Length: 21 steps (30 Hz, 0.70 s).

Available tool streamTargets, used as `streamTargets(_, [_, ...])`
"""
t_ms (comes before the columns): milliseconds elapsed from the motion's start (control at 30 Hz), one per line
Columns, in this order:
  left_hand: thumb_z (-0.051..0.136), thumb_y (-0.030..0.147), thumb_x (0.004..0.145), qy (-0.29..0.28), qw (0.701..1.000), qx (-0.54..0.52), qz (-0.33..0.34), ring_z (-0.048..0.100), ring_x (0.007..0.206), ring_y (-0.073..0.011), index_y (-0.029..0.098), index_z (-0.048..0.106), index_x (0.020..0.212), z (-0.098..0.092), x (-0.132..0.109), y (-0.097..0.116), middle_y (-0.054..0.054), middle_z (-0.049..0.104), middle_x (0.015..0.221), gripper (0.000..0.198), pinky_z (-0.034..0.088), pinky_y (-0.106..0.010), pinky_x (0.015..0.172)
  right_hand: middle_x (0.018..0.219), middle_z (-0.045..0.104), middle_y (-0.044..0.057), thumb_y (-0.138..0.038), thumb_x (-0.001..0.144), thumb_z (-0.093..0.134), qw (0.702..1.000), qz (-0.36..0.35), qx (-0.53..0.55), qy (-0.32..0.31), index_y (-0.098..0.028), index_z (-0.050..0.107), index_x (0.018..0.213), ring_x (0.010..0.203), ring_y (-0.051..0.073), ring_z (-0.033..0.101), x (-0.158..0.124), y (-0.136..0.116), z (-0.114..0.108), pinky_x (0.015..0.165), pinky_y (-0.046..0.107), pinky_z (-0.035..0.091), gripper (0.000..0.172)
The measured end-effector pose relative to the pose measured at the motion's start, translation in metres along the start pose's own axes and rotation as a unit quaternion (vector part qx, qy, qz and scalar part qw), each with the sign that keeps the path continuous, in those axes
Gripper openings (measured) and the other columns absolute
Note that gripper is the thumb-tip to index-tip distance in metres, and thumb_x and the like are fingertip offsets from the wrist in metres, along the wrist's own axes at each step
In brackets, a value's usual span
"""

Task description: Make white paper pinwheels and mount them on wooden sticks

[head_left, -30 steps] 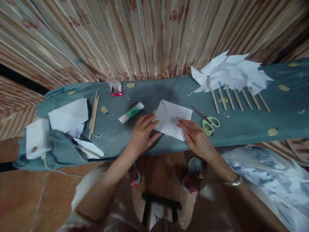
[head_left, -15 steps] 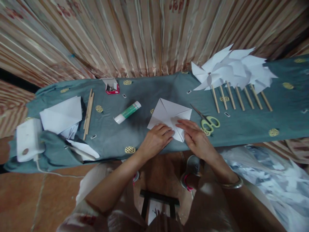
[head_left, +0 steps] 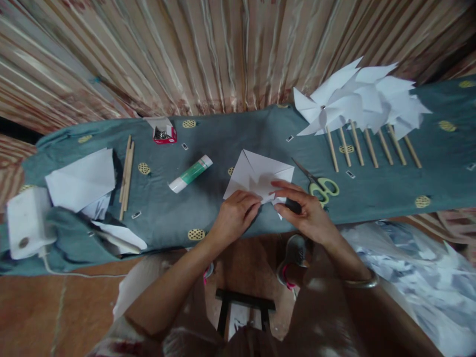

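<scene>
A square of white paper (head_left: 256,171) with slits cut from its corners lies in front of me on the green cloth. My left hand (head_left: 238,210) is closed, its fingertips pinching the paper's near edge. Over the near right part, my right hand (head_left: 303,206) has its fingers curved around a small raised flap, thumb below and fingers above; part of the flap is hidden. Just right of the paper lie scissors (head_left: 322,187) with light green handles. A glue stick (head_left: 191,173) with a green label rests on the left.
White paper pinwheels (head_left: 357,101) on wooden sticks lie at the back right. Loose sticks (head_left: 127,178), paper sheets (head_left: 82,176), a small red box (head_left: 164,134) of metal pins and a white corded device (head_left: 28,223) are left. A bag of paper scraps (head_left: 412,272) stands below right.
My right hand has gone from lying flat on the paper to curving around a flap, which now lifts at the near side. The left fingers have drawn together at the edge.
</scene>
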<state>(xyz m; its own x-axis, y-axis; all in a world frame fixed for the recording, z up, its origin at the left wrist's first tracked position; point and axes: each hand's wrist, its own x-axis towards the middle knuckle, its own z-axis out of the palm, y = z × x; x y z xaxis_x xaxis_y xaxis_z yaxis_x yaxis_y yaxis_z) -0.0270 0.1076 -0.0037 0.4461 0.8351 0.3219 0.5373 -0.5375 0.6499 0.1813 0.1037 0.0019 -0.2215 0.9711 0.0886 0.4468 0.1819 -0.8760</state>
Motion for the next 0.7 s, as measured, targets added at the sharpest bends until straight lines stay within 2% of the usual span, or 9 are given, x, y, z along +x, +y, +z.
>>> streamTargets(167, [0.052, 0.021, 0.094, 0.001, 1.0, -0.008, -0.026, 0.065, 0.083, -0.0179, 0.017, 0.065, 0.09, 0.0, 0.001, -0.001, -0.006, 0.071, 0.087, 0.015, 0.053, -0.031, 0.078, 0.124, 0.068, 0.008, -0.031, 0.084, 0.066, 0.999, 0.009, 0.002, 0.048, -0.024, 0.071, 0.084, 0.119, 0.026, 0.06, 0.009, 0.001, 0.011, 0.106, 0.049, 0.044, 0.009])
streamTargets(367, [0.054, 0.024, 0.093, 0.016, 0.998, -0.029, -0.056, 0.067, 0.085, -0.0173, 0.018, 0.061, 0.113, 0.001, 0.0, -0.001, -0.006, 0.072, 0.096, 0.021, 0.055, -0.03, 0.079, 0.124, 0.068, 0.007, -0.03, 0.085, 0.064, 0.996, -0.006, -0.059, 0.073, -0.025, 0.071, 0.081, 0.119, 0.026, 0.059, 0.014, -0.003, 0.019, 0.105, 0.05, 0.046, 0.01])
streamTargets(533, [0.051, 0.024, 0.095, 0.011, 0.999, -0.025, -0.023, 0.067, 0.085, -0.0173, 0.019, 0.068, 0.101, 0.001, 0.0, -0.004, -0.006, 0.071, 0.09, 0.019, 0.055, -0.03, 0.077, 0.126, 0.066, 0.008, -0.029, 0.086, 0.063, 0.99, -0.015, -0.113, 0.085, -0.025, 0.07, 0.08, 0.122, 0.027, 0.057, 0.014, -0.006, 0.023, 0.106, 0.052, 0.045, 0.011])
streamTargets(700, [0.053, 0.023, 0.094, 0.028, 0.998, -0.048, -0.025, 0.068, 0.084, -0.0164, 0.018, 0.07, 0.094, 0.0, 0.003, -0.004, -0.006, 0.072, 0.089, 0.018, 0.056, -0.029, 0.076, 0.126, 0.065, 0.007, -0.03, 0.086, 0.064, 0.987, -0.002, -0.125, 0.098, -0.025, 0.068, 0.078, 0.122, 0.028, 0.056, 0.015, -0.009, 0.026, 0.106, 0.053, 0.045, 0.01])
